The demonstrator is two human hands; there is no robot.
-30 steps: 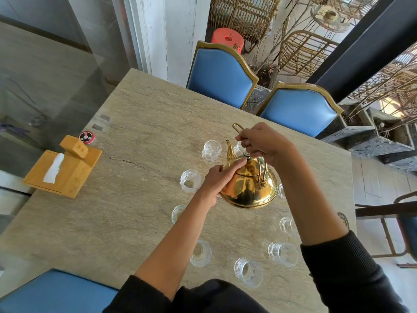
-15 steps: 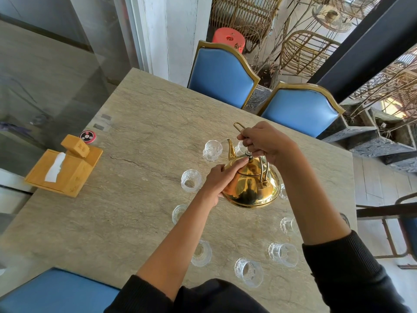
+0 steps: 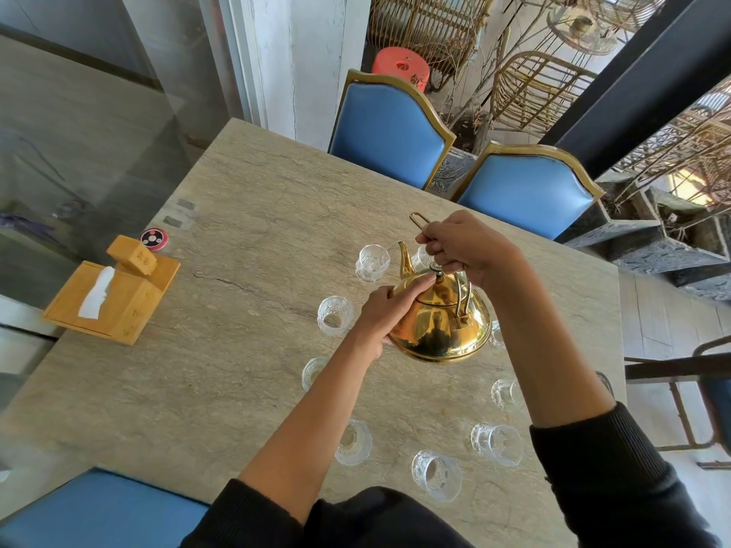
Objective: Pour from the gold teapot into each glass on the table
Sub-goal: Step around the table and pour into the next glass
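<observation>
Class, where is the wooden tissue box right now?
In the head view, the tissue box sits on the table's left edge, beside a small round button.

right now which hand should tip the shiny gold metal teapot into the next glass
Right. The right hand already grips the handle of the shiny gold metal teapot; the left hand only presses fingers on its lid.

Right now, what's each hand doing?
Left hand: open, straight fingers pressing the teapot lid.
Right hand: closed around the teapot's handle, holding it up.
</observation>
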